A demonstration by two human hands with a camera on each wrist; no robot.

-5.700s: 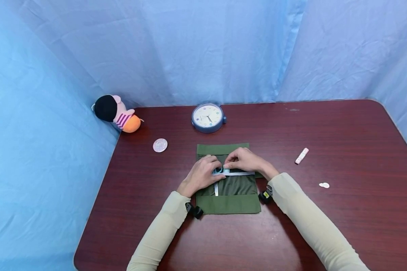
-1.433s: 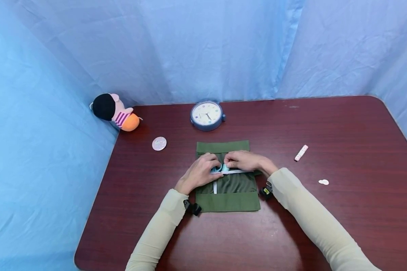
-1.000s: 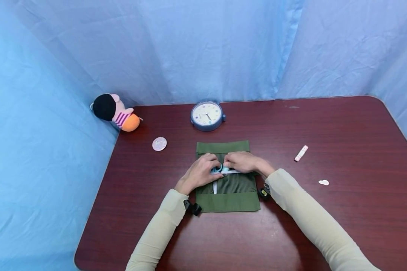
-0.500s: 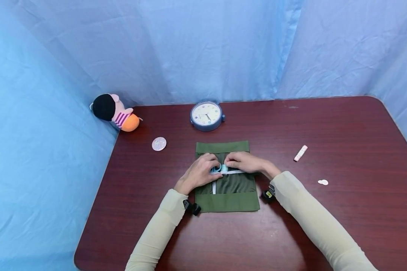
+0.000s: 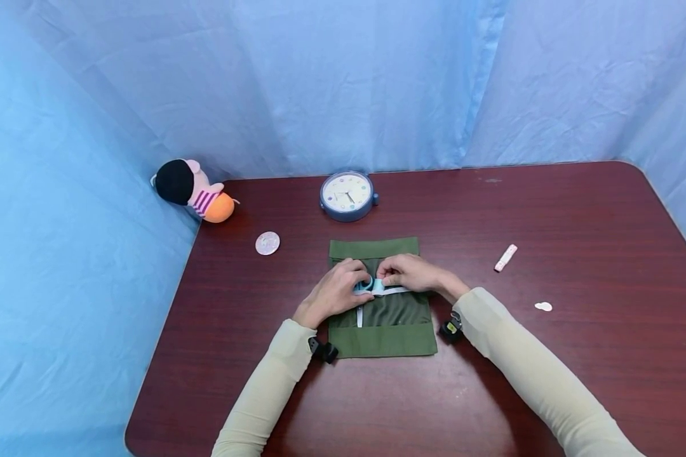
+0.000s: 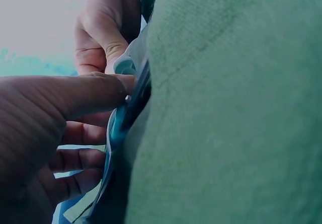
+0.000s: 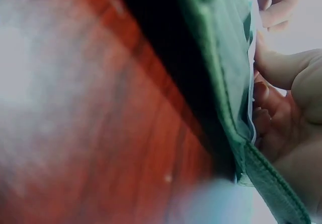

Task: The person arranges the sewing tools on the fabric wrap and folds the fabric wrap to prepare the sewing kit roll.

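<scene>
A dark green cloth pouch [image 5: 383, 343] lies unfolded on the table, a white elastic band [image 5: 397, 290] running across its middle. Scissors with a light blue finger ring [image 5: 368, 284] sit in the band, their pale blade [image 5: 359, 316] showing below it. My left hand [image 5: 338, 287] pinches the band by the ring, thumb in front and fingers behind. Just right of this, my right hand [image 5: 410, 273] pinches a short light blue piece [image 5: 378, 285] at the band; its kind is hard to tell. In the left wrist view, the left thumb [image 6: 100, 90] covers part of the band.
A blue round clock [image 5: 347, 195] stands behind the pouch. To the left are a plush toy [image 5: 197, 190] and a pinkish disc [image 5: 267, 243]. A small white patterned stick [image 5: 505, 258] and a white flat piece [image 5: 544, 306] lie to the right. Blue curtains surround the table.
The right hand has shifted a little and changed its finger position on the light blue piece. The left hand stays at the band and ring. The pouch keeps its place.
</scene>
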